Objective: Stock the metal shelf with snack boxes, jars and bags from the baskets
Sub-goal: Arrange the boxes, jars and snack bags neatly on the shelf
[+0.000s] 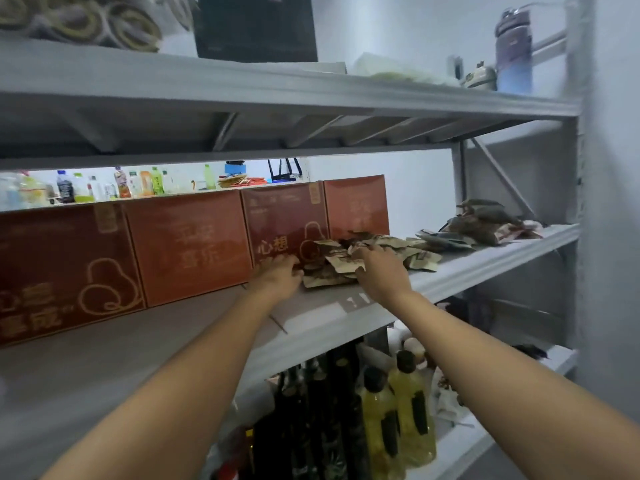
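A pile of small beige snack bags (381, 251) lies on the middle board of the grey metal shelf (485, 261). My left hand (278, 273) rests on the board at the pile's left edge, fingers curled against the bags. My right hand (379, 268) lies over the pile, fingers bent down onto the bags; whether it holds one is unclear. Behind the pile stand several red-brown snack boxes (187, 244) in a row along the back.
More dark snack bags (485, 220) are heaped at the right end of the same board. Below stand yellow oil bottles (398, 420) and dark bottles (311, 427). The top board carries a black box (256, 26) and a purple bottle (514, 50).
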